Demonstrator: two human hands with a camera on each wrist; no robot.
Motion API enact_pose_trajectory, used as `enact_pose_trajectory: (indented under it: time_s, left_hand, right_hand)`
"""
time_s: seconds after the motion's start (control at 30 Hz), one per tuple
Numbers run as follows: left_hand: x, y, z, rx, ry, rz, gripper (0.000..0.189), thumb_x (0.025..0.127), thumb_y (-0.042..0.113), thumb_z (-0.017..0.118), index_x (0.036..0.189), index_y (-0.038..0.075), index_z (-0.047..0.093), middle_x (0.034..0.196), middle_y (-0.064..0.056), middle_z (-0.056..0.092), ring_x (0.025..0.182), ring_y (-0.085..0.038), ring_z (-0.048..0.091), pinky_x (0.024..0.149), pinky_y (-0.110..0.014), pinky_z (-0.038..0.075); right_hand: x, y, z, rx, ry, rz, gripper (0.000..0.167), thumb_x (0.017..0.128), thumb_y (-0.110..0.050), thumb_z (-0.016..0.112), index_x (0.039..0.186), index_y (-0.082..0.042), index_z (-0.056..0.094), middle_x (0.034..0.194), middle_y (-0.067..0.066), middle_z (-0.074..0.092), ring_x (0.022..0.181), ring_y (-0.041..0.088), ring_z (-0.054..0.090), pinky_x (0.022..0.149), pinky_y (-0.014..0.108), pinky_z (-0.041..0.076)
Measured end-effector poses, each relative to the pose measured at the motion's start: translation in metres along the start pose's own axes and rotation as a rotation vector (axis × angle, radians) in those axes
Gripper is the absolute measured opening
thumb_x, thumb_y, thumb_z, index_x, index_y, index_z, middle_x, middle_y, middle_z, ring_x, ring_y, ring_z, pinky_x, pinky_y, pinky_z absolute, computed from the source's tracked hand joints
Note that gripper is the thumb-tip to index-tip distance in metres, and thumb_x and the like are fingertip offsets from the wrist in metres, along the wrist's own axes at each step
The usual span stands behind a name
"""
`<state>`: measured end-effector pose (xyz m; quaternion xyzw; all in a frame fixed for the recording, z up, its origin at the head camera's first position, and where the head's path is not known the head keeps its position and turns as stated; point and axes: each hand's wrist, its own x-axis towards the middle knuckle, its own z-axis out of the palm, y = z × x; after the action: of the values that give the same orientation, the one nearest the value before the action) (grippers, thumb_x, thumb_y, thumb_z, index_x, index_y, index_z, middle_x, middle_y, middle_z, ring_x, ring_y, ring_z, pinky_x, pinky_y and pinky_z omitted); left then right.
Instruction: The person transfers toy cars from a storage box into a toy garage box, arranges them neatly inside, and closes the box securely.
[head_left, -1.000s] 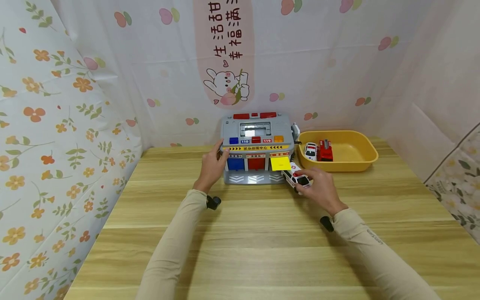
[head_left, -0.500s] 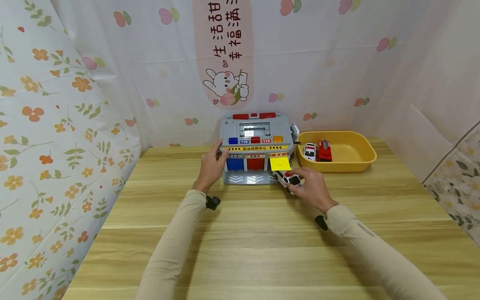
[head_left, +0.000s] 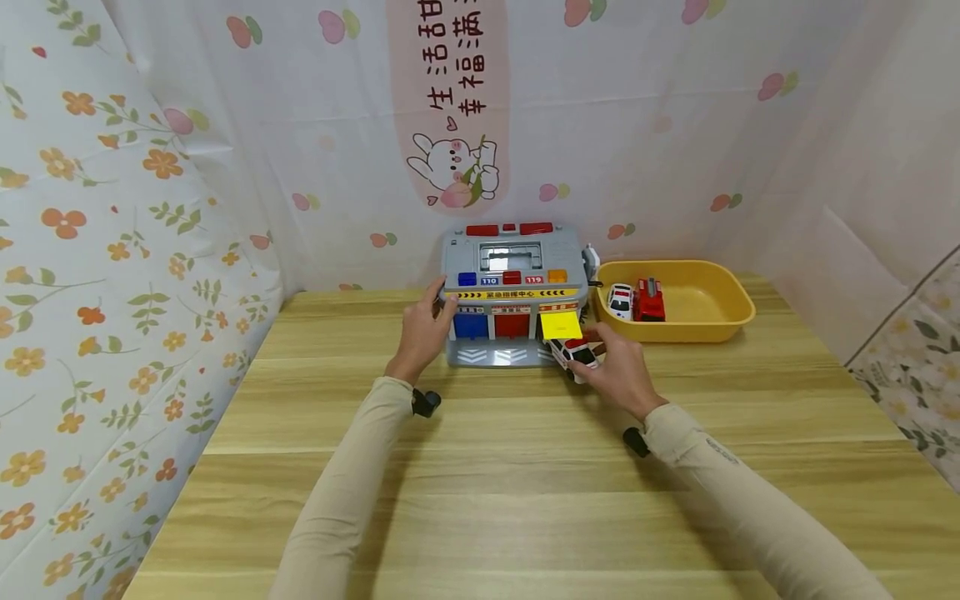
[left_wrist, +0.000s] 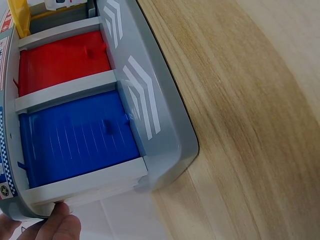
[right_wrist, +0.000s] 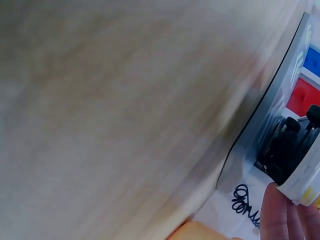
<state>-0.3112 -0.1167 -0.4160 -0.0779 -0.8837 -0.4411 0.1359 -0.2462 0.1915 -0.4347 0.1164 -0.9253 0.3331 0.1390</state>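
Observation:
A grey toy garage stands at the back of the table. My left hand holds its upper left corner; in the left wrist view the fingers curl at the edge beside the blue door. Between thumb and fingers, my right hand pinches a white toy ambulance. Its front end overlaps the right bay, below the raised yellow door. The right wrist view shows the ambulance's dark underside and wheels, tilted toward the camera. The red door and blue door are down.
Right of the garage sits a yellow bin holding a white toy car and a red fire truck. A coiled black cord hangs at the garage's right side. Printed cloth lines the back.
My right hand has moved left with the ambulance, bringing it from beside the bay to the opening under the yellow door. The left hand stays on the garage's corner.

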Motion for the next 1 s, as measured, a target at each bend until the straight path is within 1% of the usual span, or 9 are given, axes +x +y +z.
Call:
enact_pose_trajectory:
  time_s: [0.1, 0.17, 0.23, 0.33, 0.5, 0.6, 0.8, 0.9, 1.0]
  left_hand:
    - [0.000, 0.001, -0.001, -0.006, 0.003, 0.005, 0.055, 0.105, 0.040, 0.046, 0.154, 0.013, 0.042, 0.078, -0.009, 0.049, 0.077, -0.021, 0.049, 0.068, -0.031, 0.041]
    - [0.000, 0.001, -0.001, -0.002, 0.007, 0.011, 0.055, 0.105, 0.040, 0.047, 0.153, 0.014, 0.043, 0.075, -0.004, 0.045, 0.074, -0.019, 0.046, 0.065, -0.029, 0.038]
    - [0.000, 0.001, -0.001, -0.003, 0.008, 0.017, 0.055, 0.105, 0.039, 0.047, 0.153, 0.013, 0.043, 0.073, -0.003, 0.041, 0.071, -0.019, 0.044, 0.062, -0.028, 0.036]
    - [0.000, 0.002, -0.001, -0.004, 0.008, 0.020, 0.054, 0.105, 0.039, 0.047, 0.152, 0.013, 0.044, 0.072, -0.002, 0.040, 0.071, -0.019, 0.043, 0.062, -0.028, 0.036]
    - [0.000, 0.002, 0.000, -0.002, 0.011, 0.013, 0.054, 0.105, 0.038, 0.047, 0.152, 0.012, 0.044, 0.073, -0.003, 0.041, 0.072, -0.020, 0.044, 0.063, -0.029, 0.036]
    - [0.000, 0.002, 0.001, 0.002, 0.008, 0.010, 0.054, 0.105, 0.039, 0.047, 0.153, 0.013, 0.044, 0.073, -0.003, 0.042, 0.072, -0.019, 0.044, 0.062, -0.029, 0.036]
    - [-0.002, 0.003, 0.001, 0.005, 0.005, 0.002, 0.055, 0.105, 0.039, 0.047, 0.153, 0.013, 0.043, 0.074, -0.005, 0.042, 0.073, -0.021, 0.044, 0.063, -0.030, 0.035]
    - [-0.002, 0.002, 0.001, 0.007, 0.009, 0.006, 0.054, 0.105, 0.038, 0.046, 0.153, 0.013, 0.043, 0.074, -0.006, 0.042, 0.072, -0.021, 0.043, 0.062, -0.030, 0.035]
    - [-0.001, 0.002, 0.001, 0.008, 0.013, 0.015, 0.054, 0.105, 0.039, 0.046, 0.153, 0.013, 0.043, 0.074, -0.006, 0.042, 0.071, -0.021, 0.042, 0.061, -0.029, 0.034]
  right_hand:
    - [0.002, -0.004, 0.000, 0.026, -0.012, 0.021, 0.060, 0.080, -0.014, 0.083, 0.130, 0.002, 0.054, 0.122, 0.026, 0.068, 0.098, 0.041, 0.070, 0.086, 0.052, 0.057]
    - [0.002, -0.006, -0.001, 0.037, -0.008, 0.025, 0.061, 0.080, -0.014, 0.083, 0.130, 0.002, 0.053, 0.122, 0.027, 0.068, 0.097, 0.041, 0.070, 0.085, 0.052, 0.057]
    - [0.002, -0.007, -0.001, 0.040, 0.003, 0.031, 0.061, 0.080, -0.014, 0.083, 0.131, 0.002, 0.053, 0.121, 0.026, 0.068, 0.098, 0.041, 0.070, 0.085, 0.052, 0.057]
    - [0.004, -0.007, 0.000, 0.030, 0.019, 0.043, 0.063, 0.079, -0.014, 0.083, 0.131, 0.002, 0.052, 0.121, 0.026, 0.068, 0.100, 0.041, 0.069, 0.085, 0.052, 0.056]
    - [0.009, -0.010, 0.004, -0.011, 0.003, 0.082, 0.067, 0.079, -0.020, 0.084, 0.132, 0.003, 0.049, 0.123, 0.027, 0.066, 0.105, 0.042, 0.065, 0.088, 0.052, 0.052]
    - [0.011, -0.011, 0.006, -0.012, -0.016, 0.128, 0.069, 0.080, -0.021, 0.083, 0.133, 0.004, 0.047, 0.125, 0.028, 0.064, 0.106, 0.042, 0.063, 0.090, 0.052, 0.051]
    - [0.015, -0.012, 0.011, 0.059, -0.073, 0.248, 0.073, 0.081, -0.021, 0.083, 0.137, 0.005, 0.043, 0.128, 0.027, 0.060, 0.103, 0.038, 0.061, 0.091, 0.048, 0.053]
    - [0.017, -0.011, 0.014, 0.060, -0.099, 0.276, 0.075, 0.080, -0.023, 0.083, 0.137, 0.005, 0.043, 0.128, 0.028, 0.059, 0.104, 0.038, 0.060, 0.092, 0.048, 0.053]
    - [0.019, -0.011, 0.016, 0.049, -0.132, 0.286, 0.074, 0.080, -0.022, 0.082, 0.137, 0.006, 0.043, 0.121, 0.027, 0.062, 0.102, 0.036, 0.060, 0.090, 0.046, 0.053]
